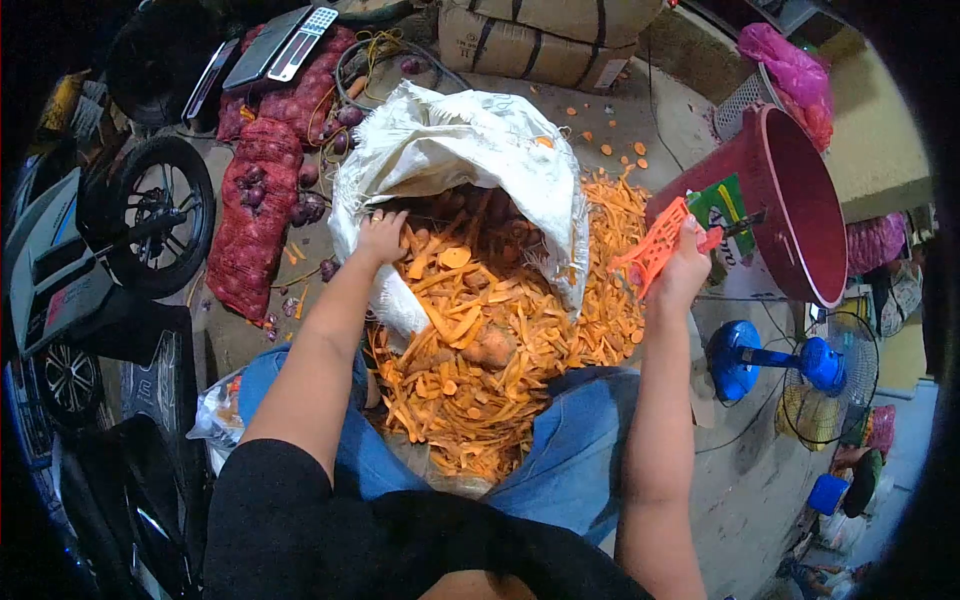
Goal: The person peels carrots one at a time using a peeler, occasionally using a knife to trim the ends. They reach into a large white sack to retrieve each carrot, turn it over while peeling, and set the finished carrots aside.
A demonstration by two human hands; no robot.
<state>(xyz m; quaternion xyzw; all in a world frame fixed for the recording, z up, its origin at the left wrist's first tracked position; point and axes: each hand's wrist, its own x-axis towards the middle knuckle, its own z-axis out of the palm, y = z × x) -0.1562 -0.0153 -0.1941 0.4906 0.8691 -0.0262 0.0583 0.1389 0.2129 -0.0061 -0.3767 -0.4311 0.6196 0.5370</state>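
At the left edge of the white woven sack's (460, 140) mouth lies my left hand (380, 237), its fingers spread, near the carrots inside. My right hand (682, 268) is raised to the right of the sack, closed around an orange plastic peeler (655, 245) with a slotted body. Carrots, partly in shadow, lie in the open sack. Orange peelings (460, 405) heap between my knees, with one rounder carrot piece (490, 347) among them. More peelings (612, 270) spread along the sack's right side.
A maroon bucket (805, 200) stands at the right, behind the peeler. Below it is a blue fan (735, 360). Red net sacks of onions (265, 215) and a motorbike wheel (160, 215) are on the left. Cardboard boxes (540, 45) stand at the back.
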